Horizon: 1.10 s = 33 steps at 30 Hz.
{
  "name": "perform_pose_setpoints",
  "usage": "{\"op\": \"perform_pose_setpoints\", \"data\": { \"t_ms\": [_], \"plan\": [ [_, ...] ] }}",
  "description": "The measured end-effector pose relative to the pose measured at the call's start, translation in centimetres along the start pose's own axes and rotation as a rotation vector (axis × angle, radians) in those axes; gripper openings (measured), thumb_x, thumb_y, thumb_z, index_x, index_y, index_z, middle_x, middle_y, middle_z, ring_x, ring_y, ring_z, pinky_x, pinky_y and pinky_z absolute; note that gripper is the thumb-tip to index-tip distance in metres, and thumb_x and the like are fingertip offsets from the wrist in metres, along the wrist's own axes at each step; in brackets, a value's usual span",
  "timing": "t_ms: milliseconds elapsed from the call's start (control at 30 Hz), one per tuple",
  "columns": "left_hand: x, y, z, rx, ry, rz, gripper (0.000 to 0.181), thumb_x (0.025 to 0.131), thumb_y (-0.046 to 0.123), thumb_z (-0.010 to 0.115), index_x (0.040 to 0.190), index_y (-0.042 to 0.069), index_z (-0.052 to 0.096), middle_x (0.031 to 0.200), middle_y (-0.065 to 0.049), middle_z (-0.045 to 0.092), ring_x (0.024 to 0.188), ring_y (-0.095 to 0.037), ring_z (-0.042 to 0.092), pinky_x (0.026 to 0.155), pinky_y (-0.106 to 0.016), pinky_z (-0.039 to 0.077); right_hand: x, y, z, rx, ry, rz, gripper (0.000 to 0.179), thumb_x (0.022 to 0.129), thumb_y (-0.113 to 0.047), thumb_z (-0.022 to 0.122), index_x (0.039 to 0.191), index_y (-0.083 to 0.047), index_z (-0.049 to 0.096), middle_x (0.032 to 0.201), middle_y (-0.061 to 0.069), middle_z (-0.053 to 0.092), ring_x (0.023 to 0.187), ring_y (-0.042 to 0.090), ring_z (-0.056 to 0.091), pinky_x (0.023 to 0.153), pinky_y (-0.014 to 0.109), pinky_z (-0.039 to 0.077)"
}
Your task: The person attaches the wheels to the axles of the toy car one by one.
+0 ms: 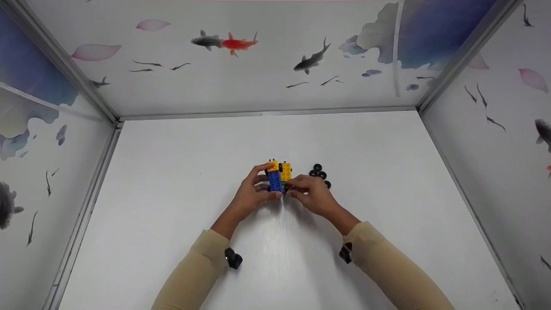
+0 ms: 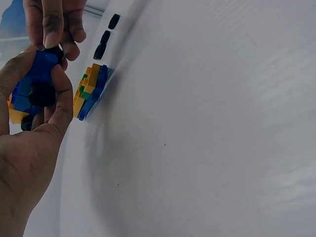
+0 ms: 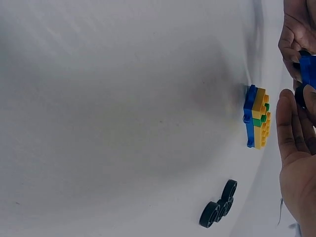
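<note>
My left hand [image 1: 251, 193] grips a small toy car [image 1: 274, 181] built of blue and yellow bricks, its fingers along one side and the thumb at the near end. Black wheels show on the car's blue underside [image 2: 35, 74] in the left wrist view. At the car's near corner, my right hand [image 1: 315, 197] pinches a black wheel [image 3: 299, 97] between thumb and fingers, right against the blue body. Just beyond the hands, a second brick build [image 3: 256, 118] in yellow, green and blue lies on the table, partly hidden behind the car in the head view.
Several loose black wheels [image 1: 317, 174] lie in a cluster on the white table [image 1: 181, 172], just beyond the right hand. Walls printed with fish [image 1: 310, 60] enclose the table at the back and both sides.
</note>
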State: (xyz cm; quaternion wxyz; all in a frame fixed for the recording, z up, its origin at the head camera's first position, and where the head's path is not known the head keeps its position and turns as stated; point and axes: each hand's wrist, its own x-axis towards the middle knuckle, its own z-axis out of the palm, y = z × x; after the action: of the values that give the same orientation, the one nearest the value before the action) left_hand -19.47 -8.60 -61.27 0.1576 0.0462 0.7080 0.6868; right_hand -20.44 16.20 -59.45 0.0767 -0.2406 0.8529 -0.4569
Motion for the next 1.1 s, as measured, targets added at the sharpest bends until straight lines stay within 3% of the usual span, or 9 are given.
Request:
{"op": "perform_pose_setpoints", "data": {
  "t_ms": [700,933,1100],
  "plan": [
    [0.14,-0.08,0.31,-0.034,0.028,0.004,0.087,0.086,0.016,0.097,0.157,0.041,0.053,0.148,-0.016,0.062,0.121,-0.029,0.072,0.099,-0.035,0.063,0.16,-0.24,0.14,-0.001,0.02,-0.004,0.032,0.103,-0.008,0.078,0.135,-0.003,0.078,0.118,0.011,0.079,0.112,0.026,0.076,0.1,0.042,0.067],
    [0.17,-0.07,0.53,-0.035,0.033,0.022,0.087,0.086,0.01,0.096,0.156,0.039,0.054,0.147,-0.015,0.062,0.12,-0.028,0.072,0.097,-0.034,0.063,0.15,-0.2,0.06,-0.048,0.027,-0.02,0.03,0.103,-0.009,0.078,0.132,-0.003,0.08,0.116,0.013,0.079,0.107,0.026,0.077,0.094,0.044,0.068],
    [0.14,0.0,0.56,-0.018,0.032,0.023,0.086,0.086,0.009,0.096,0.156,0.039,0.055,0.146,-0.014,0.062,0.119,-0.028,0.071,0.096,-0.033,0.062,0.19,-0.3,0.08,-0.076,0.024,-0.02,0.031,0.102,-0.007,0.079,0.132,-0.004,0.08,0.115,0.013,0.08,0.104,0.025,0.076,0.087,0.039,0.067]
  ]
}}
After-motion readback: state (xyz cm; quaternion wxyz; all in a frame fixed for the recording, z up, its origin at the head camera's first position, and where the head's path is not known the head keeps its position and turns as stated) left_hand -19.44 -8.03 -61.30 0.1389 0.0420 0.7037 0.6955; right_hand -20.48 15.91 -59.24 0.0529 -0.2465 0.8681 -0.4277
